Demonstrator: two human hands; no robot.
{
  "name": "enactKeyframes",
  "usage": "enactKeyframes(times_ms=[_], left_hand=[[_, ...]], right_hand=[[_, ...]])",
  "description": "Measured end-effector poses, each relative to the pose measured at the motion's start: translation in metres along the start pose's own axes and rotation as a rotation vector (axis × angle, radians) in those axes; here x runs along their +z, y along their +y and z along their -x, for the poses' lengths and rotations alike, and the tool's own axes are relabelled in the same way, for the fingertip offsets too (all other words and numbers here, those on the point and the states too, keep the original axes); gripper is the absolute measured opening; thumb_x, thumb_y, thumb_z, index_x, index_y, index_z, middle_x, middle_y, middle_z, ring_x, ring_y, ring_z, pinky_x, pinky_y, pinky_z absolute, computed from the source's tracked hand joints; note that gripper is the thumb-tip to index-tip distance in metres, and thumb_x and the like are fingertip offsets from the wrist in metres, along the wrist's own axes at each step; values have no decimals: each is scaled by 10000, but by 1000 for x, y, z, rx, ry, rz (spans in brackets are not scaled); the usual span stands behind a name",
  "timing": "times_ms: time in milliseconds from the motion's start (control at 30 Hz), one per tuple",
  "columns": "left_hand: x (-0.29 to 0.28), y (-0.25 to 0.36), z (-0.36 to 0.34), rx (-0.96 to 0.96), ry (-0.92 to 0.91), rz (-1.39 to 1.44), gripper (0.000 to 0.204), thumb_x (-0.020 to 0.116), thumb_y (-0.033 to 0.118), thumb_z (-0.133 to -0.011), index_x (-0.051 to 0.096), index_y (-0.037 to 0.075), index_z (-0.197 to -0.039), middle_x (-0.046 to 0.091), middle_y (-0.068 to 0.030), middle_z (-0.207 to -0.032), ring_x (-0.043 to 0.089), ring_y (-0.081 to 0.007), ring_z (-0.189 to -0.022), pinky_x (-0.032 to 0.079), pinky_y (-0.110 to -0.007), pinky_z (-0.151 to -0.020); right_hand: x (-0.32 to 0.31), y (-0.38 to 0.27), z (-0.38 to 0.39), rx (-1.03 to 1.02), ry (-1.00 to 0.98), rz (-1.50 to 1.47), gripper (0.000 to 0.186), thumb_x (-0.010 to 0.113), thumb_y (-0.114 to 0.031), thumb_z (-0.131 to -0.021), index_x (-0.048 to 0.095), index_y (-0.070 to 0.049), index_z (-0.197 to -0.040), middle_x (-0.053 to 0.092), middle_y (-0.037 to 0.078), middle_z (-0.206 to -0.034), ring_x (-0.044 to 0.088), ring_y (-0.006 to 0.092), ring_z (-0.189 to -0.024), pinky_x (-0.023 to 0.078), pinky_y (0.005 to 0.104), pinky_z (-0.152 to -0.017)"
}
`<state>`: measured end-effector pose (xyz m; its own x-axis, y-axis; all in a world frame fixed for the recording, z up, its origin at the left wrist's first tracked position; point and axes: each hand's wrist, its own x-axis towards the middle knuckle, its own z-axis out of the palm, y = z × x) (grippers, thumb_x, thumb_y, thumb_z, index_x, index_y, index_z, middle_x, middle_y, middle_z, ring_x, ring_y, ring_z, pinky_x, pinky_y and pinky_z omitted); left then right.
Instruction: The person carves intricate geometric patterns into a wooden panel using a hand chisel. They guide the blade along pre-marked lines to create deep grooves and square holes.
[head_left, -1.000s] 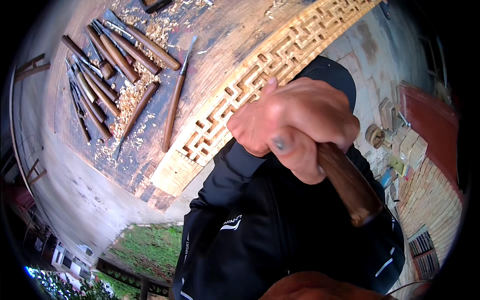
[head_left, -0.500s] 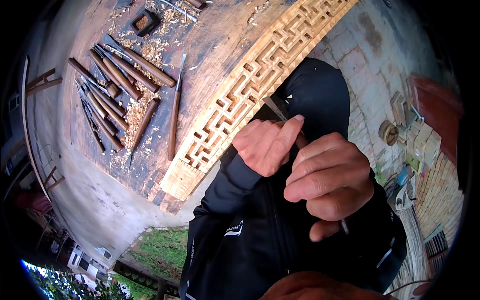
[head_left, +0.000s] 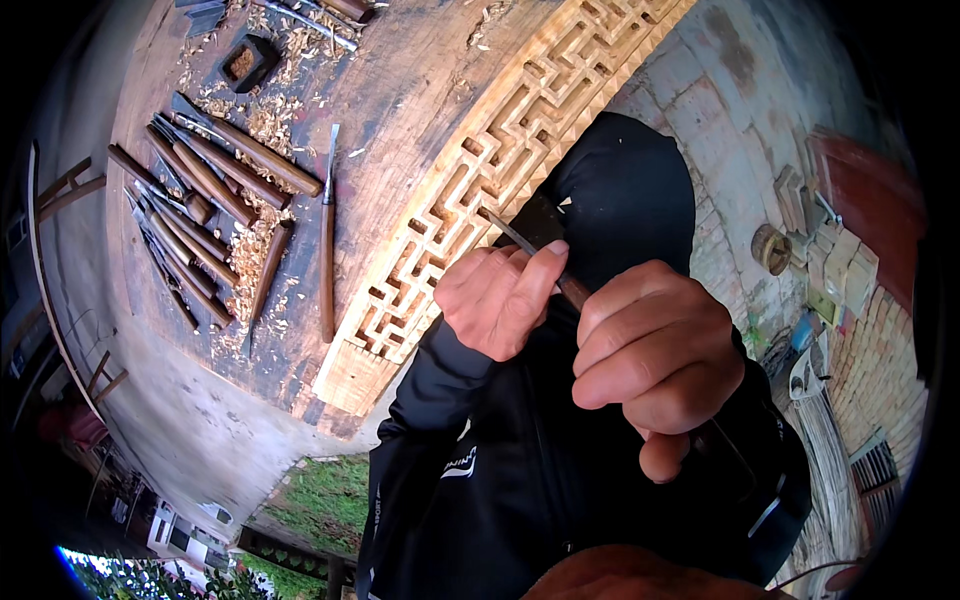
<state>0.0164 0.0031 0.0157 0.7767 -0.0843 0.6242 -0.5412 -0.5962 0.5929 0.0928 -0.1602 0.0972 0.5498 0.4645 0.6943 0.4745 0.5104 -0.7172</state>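
My right hand [head_left: 655, 350] is closed around the brown wooden handle of a carving chisel [head_left: 515, 238]. My left hand [head_left: 500, 300] grips the same tool farther forward, its thumb along the metal shank. The blade tip lies over the carved face of a long pale wooden board [head_left: 350, 375], near its close edge; whether it touches the wood I cannot tell. Cut into the board is an angular fretwork pattern of deep slots. The board runs diagonally along the workbench edge, and my left hand is just beside it.
On the wooden workbench [head_left: 400, 130] several wood-handled chisels [head_left: 215, 185] lie in a pile among shavings [head_left: 255, 250]. One chisel [head_left: 328, 240] lies apart, closer to the board. A dark square block with a hollow [head_left: 248, 63] sits farther back. Stacked wood pieces [head_left: 840, 265] stand at the right.
The chisel tip has moved from beside the board's edge onto its carved face. My left hand has shifted left with it, and more of the handle shows between my hands.
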Motion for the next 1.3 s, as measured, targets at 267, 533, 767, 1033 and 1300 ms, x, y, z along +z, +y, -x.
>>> enactKeyframes(times_ms=[267,533,767,1033,1300], left_hand=[[0,1,-1,-41,6,50,485,823,-4,-886,694,-70,-1349,719,-139,-903,692,-235,-711,517,-335,-588],[7,-1,7,-40,89,47,460,835,5,-877,707,-90,-1308,707,-128,-852,681,-227,-681,508,-325,-577],[6,-1,6,-39,112,15,453,850,31,-853,726,-96,-1269,700,-118,-828,668,-214,-660,498,-312,-568],[7,-2,7,-54,155,5,428,854,44,-856,730,-94,-1242,706,-115,-824,682,-216,-656,507,-317,-563],[-2,2,4,-139,156,45,431,827,12,-842,720,-88,-1247,717,-114,-827,717,-223,-675,529,-320,-570]], right_hand=[[-2,6,-5,34,-46,-92,685,676,-627,-1065,502,-65,-714,712,108,-740,574,184,-433,427,306,-384],[-7,14,-9,52,-155,-144,714,663,-678,-1050,512,-59,-728,700,106,-741,558,176,-424,405,301,-377],[-10,14,-16,84,-221,-171,710,653,-667,-1061,507,-60,-723,699,107,-744,536,165,-410,391,300,-373],[-4,19,-20,89,-208,-198,672,648,-604,-1090,489,-65,-720,696,118,-744,518,156,-400,367,291,-357],[5,26,-37,101,-307,-175,638,653,-554,-1102,495,-66,-723,676,112,-716,503,153,-398,353,286,-357]])
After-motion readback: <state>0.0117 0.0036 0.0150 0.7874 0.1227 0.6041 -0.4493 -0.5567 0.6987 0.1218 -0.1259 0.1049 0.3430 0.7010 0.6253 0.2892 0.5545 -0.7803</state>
